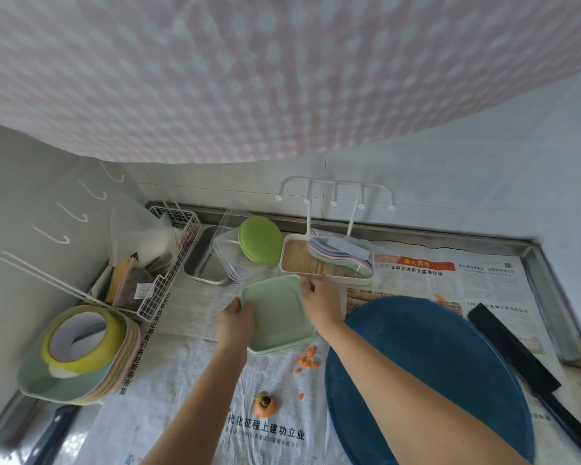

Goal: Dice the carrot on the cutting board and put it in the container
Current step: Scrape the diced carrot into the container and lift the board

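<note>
Starting at 9 o'clock on the desk (550,297), a stack of pastel plates (64,387) carries a yellow tape roll (81,344), with a white wire basket (168,263) behind it toward 10 o'clock. My left hand (235,322) grips the 9 o'clock edge of the pale green container (275,313), fingers curled over the rim. My right hand (319,303) pinches its 1 o'clock corner. I cannot tell whether the container rests on the newspaper (450,273) or is lifted. Small carrot dice (307,359) lie on the paper just at the container's 5 o'clock, beside the cutting board's left edge. The carrot top (265,406) sits nearer me, at 6 o'clock. At 3 o'clock lies the round blue cutting board (433,364), under my right forearm, and past it a long black object (510,350).
</note>
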{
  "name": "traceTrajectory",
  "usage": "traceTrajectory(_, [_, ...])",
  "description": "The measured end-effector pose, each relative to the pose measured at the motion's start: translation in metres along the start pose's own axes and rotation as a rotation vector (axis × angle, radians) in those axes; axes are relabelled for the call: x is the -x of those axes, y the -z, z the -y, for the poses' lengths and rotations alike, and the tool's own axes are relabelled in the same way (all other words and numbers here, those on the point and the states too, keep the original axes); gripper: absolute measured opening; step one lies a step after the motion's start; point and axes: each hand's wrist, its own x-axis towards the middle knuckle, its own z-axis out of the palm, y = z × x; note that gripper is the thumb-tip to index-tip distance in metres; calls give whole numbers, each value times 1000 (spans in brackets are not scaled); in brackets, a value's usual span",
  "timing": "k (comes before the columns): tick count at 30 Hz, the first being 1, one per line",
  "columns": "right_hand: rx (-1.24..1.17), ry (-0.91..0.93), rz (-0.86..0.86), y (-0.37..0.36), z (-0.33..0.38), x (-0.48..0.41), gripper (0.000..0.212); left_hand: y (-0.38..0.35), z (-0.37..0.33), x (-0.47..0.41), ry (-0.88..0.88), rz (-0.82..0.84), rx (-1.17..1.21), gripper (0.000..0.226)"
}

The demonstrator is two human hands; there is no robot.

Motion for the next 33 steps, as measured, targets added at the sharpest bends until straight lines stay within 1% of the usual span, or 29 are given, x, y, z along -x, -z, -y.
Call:
traceTrajectory(2, [32,-15,2,-1,0,-3,47,-6,-4,0,8,-91,72,30])
traceTrajectory(4, [33,-51,18,-1,-1,-7,46,-9,-4,-3,31,-141,141,33])
traceTrajectory(6, [-52,-93,15,-2,-2,-10,47,-9,-1,-7,70,-151,233,32])
traceTrajectory(9, [-177,-153,-34,-4,-5,-9,51,-9,1,-7,97,-132,325,32])
traceTrajectory(12, [-77,-87,-56,-6,-6,-8,51,-10,1,-6,98,-162,386,30])
traceTrajectory(14, [-13,-34,-78,-9,-4,-10,47,-11,1,-8,111,-173,427,29])
traceTrajectory(17, [-13,-19,-121,-13,-4,-9,41,-13,1,-10,126,-188,448,28])
traceTrajectory(20, [-9,-12,-122,-12,-5,-8,46,-14,0,-9,132,-193,475,27])
traceTrajectory(25, [7,-3,-82,-10,-2,-8,42,-13,-5,-15,146,-234,450,21])
traceTrajectory(27, [-1,-24,-57,-9,-3,-10,45,-12,-10,-18,152,-243,439,20])
traceTrajectory(29, [-4,-60,-18,-5,-3,-11,51,-11,-9,-20,128,-220,399,27])
traceTrajectory(31, [-1,-78,36,5,-5,-8,53,-6,-2,-21,63,-178,304,27])
traceTrajectory(33, [-27,-127,142,18,-9,0,50,5,10,-22,26,-106,196,32])
